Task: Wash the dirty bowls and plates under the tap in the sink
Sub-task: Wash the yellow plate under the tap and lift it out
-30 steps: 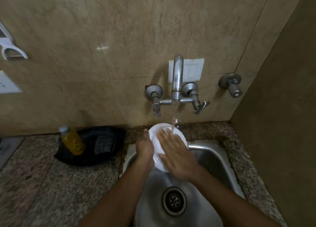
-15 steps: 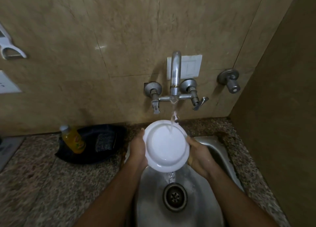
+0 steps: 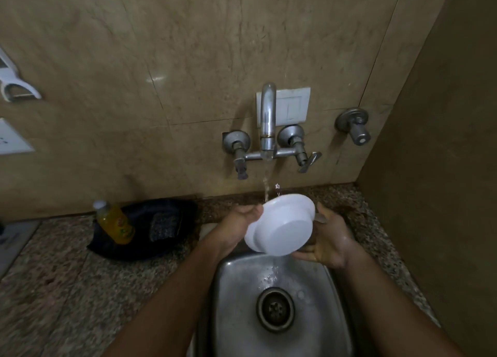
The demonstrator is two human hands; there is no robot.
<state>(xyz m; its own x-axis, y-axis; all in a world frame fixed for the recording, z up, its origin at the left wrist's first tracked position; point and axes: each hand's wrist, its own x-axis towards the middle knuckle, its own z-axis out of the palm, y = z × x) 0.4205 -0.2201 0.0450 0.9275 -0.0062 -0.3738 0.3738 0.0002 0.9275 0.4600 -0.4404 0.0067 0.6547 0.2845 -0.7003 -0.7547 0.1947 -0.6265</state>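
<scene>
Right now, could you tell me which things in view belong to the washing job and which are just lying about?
In use: white bowl, held by left hand and right hand; running tap; steel sink.

Lying about: yellow bottle and scrubber pad in the black tray; wall valve; white switch plate.

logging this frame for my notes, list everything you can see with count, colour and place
bowl: 1, white, held tilted over the sink under the water stream
tap: 1, steel, on the wall, running
valve: 1, steel, wall right of tap
sink: 1, steel, set in the counter
drain: 1, dark metal, sink floor
switch plate: 1, white, behind the tap
bottle: 1, yellow with white cap, on the tray
tray: 1, black, counter left of sink
counter: 1, speckled granite
left hand: grips bowl's left rim
right hand: supports bowl's right side
</scene>
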